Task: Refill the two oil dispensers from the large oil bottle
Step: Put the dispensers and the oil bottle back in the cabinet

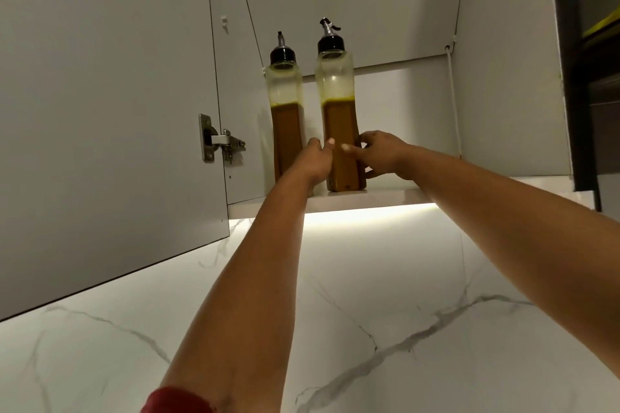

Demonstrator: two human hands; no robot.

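Note:
Two tall clear oil dispensers with black caps and metal spouts stand on the bottom shelf (385, 196) of an open wall cabinet. Each holds brown oil to about two thirds of its height. The left dispenser (285, 117) stands free near the cabinet's left wall. My left hand (315, 159) reaches between the two and holds the right dispenser (339, 117) from its left, thumb on the front. My right hand (380, 154) grips the same dispenser from its right, thumb across the front. The dispenser's base rests on the shelf. No large oil bottle is in view.
The open cabinet door (100, 111) hangs at the left with its metal hinge (219, 141). A lit strip glows under the shelf above a white marble backsplash (402, 312). A dark appliance edge (583, 77) borders the cabinet on the right.

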